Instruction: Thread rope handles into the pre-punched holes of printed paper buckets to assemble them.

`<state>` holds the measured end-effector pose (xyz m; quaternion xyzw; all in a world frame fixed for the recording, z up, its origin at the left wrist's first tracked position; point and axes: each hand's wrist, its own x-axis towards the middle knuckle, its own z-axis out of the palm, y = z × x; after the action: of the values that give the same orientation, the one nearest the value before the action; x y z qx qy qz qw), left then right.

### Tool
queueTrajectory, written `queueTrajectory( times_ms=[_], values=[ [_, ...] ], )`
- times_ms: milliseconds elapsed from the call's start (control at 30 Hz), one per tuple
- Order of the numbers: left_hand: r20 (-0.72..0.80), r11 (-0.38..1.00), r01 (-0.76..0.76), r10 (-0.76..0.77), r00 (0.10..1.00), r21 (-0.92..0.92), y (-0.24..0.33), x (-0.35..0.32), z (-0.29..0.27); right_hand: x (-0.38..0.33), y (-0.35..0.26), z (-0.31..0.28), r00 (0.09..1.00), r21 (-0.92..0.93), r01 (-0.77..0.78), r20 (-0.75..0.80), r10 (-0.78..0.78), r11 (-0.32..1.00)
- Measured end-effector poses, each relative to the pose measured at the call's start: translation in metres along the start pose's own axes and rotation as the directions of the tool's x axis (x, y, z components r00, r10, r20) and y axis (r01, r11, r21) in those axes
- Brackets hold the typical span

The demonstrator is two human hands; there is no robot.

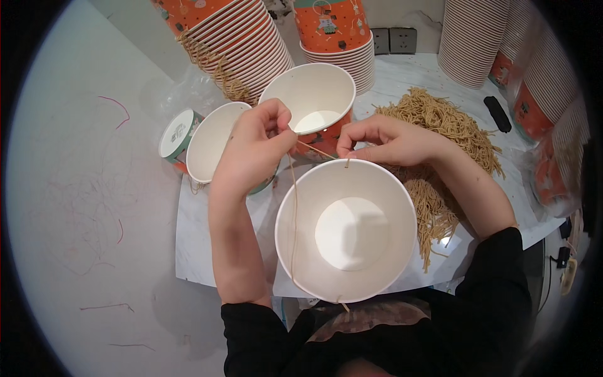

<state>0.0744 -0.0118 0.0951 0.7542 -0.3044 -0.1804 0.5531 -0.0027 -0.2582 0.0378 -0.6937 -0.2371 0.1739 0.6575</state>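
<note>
A white-lined paper bucket point(352, 235) stands before me at the table's front edge, mouth upward. A thin tan cord point(294, 213) hangs across the left of its mouth, down to a hole in the near rim, where a short end sticks out. Above the far left rim my left hand point(254, 138) is closed, pinching the cord. From there a stretch of cord runs taut to my right hand point(383, 139), whose bent fingers pinch it at the far rim. A short bit of cord shows through a hole there, under the right fingertips.
Beyond stand an orange bucket point(314, 94) and, tipped, another bucket point(213, 141) beside a small green one point(179, 138). Nested stacks point(239, 47) rise at the back. Right lies a heap of tan cords point(440, 125), near a black object point(497, 114) and plastic-wrapped buckets point(540, 94).
</note>
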Motion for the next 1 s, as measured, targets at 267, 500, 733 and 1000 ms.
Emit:
queueTrajectory(
  times_ms=[267, 500, 733, 1000],
  values=[
    [-0.088, 0.971, -0.02, 0.042, 0.995, 0.24, -0.01, 0.004, 0.002, -0.001, 0.0, -0.004, 0.968, -0.369, 0.244, 0.04, -0.247, 0.897],
    [-0.045, 0.946, 0.023, -0.009, 0.999, 0.324, -0.009, -0.001, -0.003, -0.003, -0.003, -0.003, 0.976, -0.436, 0.19, -0.013, -0.218, 0.879],
    [-0.184, 0.77, -0.044, 0.207, 0.961, 0.636, 0.035, -0.049, 0.013, -0.012, -0.016, 0.0, 0.944, -0.564, 0.036, -0.251, -0.212, 0.825],
    [0.56, 0.54, -0.491, 0.045, 0.828, 0.684, 0.074, -0.13, 0.067, -0.029, -0.044, 0.005, 0.835, -0.631, -0.142, -0.49, -0.25, 0.763]
  ],
)
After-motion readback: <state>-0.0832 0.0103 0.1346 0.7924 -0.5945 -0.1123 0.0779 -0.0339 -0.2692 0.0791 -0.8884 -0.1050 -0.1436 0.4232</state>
